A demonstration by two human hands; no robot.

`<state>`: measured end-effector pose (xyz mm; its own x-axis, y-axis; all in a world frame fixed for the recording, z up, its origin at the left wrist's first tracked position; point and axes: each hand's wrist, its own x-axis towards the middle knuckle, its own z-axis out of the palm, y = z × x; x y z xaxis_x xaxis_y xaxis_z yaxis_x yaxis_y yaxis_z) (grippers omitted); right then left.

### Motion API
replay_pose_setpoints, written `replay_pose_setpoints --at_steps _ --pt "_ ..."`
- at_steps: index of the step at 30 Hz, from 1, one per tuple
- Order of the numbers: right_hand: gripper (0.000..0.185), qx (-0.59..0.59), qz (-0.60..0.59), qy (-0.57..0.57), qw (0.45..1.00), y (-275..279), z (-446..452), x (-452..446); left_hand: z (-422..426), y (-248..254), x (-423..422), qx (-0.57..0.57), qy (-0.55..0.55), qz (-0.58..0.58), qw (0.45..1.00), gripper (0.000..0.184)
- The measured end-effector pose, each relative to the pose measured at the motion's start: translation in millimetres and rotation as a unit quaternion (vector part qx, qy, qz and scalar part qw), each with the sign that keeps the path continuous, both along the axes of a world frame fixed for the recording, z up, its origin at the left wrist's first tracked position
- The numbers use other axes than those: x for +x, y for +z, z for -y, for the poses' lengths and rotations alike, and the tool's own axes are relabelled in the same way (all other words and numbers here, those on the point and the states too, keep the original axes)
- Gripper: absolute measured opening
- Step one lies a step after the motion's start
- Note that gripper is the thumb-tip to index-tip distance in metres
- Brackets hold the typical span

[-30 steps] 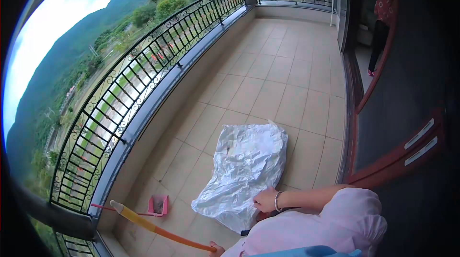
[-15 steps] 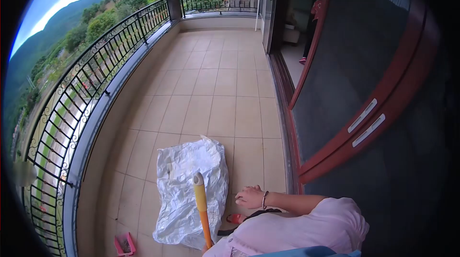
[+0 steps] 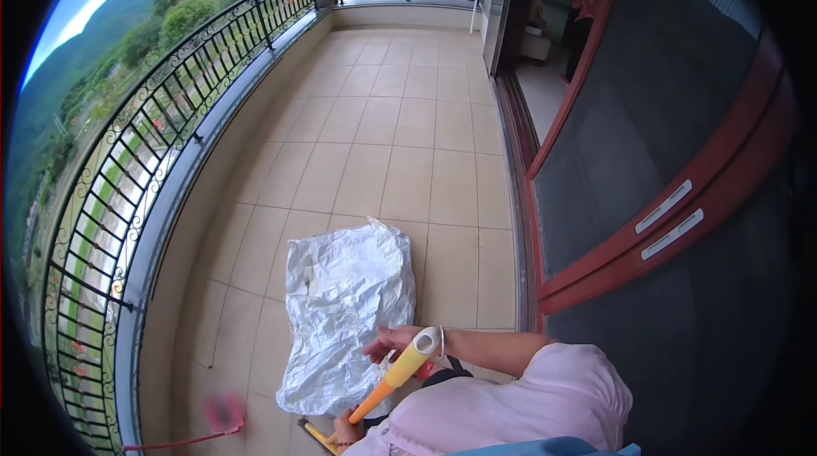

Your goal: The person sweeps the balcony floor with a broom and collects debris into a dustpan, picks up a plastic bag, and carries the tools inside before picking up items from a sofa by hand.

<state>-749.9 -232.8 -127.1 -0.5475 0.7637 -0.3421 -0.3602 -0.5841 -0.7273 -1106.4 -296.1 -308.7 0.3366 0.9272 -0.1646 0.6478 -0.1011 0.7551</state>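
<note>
My left hand (image 3: 345, 430) is closed around an orange-and-yellow pole (image 3: 393, 379), low in the view. The pole slants up to the right, ending in a pale hollow tip. Beside that hand shows a thin yellow-and-black piece (image 3: 318, 436); I cannot tell whether it joins the pole. My right hand (image 3: 390, 342), with a bracelet at the wrist, is partly behind the pole's upper end. Its visible fingers are stretched out, holding nothing I can see. Below it, a crumpled silvery sheet (image 3: 345, 294) lies on the tiles.
A blurred pink dustpan (image 3: 225, 412) and a thin red stick (image 3: 183, 441) are at lower left. Black railing (image 3: 170, 128) tops the low wall. On the right are red-framed sliding doors (image 3: 587, 282). A person (image 3: 585, 9) stands inside the open doorway.
The pole has tilted to the right, and my left hand has come into fuller view. My right hand has moved left to the pole's tip. A red stick now shows by the dustpan.
</note>
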Motion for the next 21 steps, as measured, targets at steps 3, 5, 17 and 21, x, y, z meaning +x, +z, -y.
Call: replay_pose_setpoints --at_steps 3,5,17,21 --pt "0.068 0.067 0.031 0.031 0.997 49 -5 -55 -11 20 -37 0.003 0.009 -0.024 1.0 0.022" --pt "0.068 0.086 0.031 0.019 0.996 44 0 -102 -15 30 -70 0.021 0.004 -0.02 1.0 0.022" --pt "0.091 0.087 -0.129 -0.095 0.983 64 117 -394 20 -2 -285 0.005 -0.169 0.039 0.985 0.024" --pt "0.091 0.12 -0.134 -0.098 0.979 79 147 -435 32 -2 -310 -0.035 -0.241 0.053 0.968 0.017"
